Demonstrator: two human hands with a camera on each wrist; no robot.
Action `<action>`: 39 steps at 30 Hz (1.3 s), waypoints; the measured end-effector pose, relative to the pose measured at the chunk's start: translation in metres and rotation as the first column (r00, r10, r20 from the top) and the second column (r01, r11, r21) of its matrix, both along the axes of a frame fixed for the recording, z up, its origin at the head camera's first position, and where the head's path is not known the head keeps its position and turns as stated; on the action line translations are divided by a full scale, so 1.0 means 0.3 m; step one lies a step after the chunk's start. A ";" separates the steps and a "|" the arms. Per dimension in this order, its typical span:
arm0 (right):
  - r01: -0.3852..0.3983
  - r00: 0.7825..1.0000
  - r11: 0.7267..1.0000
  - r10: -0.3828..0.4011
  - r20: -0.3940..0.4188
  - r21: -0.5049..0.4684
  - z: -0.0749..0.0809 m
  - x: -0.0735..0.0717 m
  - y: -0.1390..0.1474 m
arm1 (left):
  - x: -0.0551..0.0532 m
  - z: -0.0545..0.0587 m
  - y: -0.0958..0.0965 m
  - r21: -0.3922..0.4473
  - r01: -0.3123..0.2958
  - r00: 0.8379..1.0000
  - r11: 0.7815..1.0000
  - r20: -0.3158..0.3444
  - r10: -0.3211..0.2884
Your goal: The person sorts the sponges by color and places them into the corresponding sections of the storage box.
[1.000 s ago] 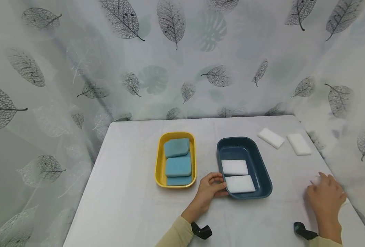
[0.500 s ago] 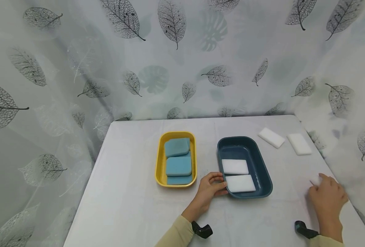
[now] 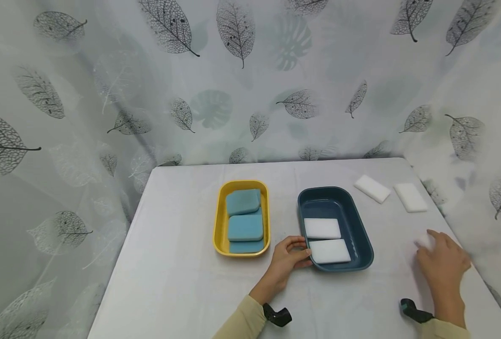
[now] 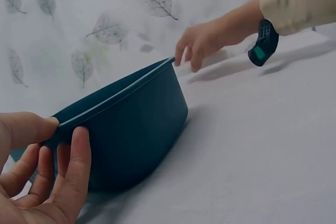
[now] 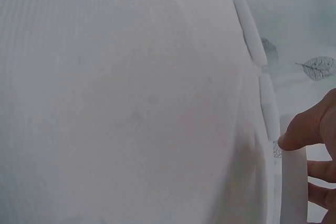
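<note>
My left hand holds the near left side of the dark blue tray. In the left wrist view, the thumb lies on the tray's rim and the fingers are against its outer wall. Two white sponges lie side by side in the tray's left part. Over the table's right side, my right hand pinches another white sponge between thumb and fingers, seen in the right wrist view. The head view hides that sponge behind the hand.
Two loose white sponges lie at the back right of the white-covered table. Left of the tray stands a yellow tray with several blue sponges. A leaf-patterned curtain hangs behind and at both sides.
My right hand has shifted slightly left and away from me over the last half second. The left hand and both trays have stayed in place.
</note>
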State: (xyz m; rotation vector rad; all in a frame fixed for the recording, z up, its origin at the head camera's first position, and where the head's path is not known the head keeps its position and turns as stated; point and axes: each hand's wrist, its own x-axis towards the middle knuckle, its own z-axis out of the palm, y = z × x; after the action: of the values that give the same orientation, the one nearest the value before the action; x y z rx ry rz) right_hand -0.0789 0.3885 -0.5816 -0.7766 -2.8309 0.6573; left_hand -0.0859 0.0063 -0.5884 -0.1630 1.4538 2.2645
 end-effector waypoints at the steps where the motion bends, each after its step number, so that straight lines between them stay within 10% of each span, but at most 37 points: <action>1: -0.006 1.000 1.000 0.007 -0.020 0.003 0.002 -0.001 -0.005 | 0.001 0.000 0.000 0.000 0.000 1.000 1.000 0.001 0.000; 18: -0.128 0.975 0.991 0.134 -0.176 0.041 0.070 -0.066 -0.170 | -0.005 -0.007 0.001 0.001 -0.003 1.000 1.000 0.010 0.003; 28: -0.295 0.888 0.946 0.324 -0.327 0.135 0.085 -0.100 -0.250 | -0.004 -0.005 0.002 0.010 -0.001 1.000 1.000 0.009 0.001; 39: -0.384 0.847 0.914 0.405 -0.345 0.131 0.136 -0.160 -0.330 | -0.007 -0.007 -0.003 0.010 0.000 1.000 1.000 0.007 0.000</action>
State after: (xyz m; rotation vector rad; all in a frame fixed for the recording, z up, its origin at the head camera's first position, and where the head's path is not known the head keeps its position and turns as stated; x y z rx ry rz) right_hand -0.1269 0.2896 -0.5407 -0.0344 -2.6502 0.6824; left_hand -0.0880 0.0054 -0.5904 -0.1677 1.4388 2.2691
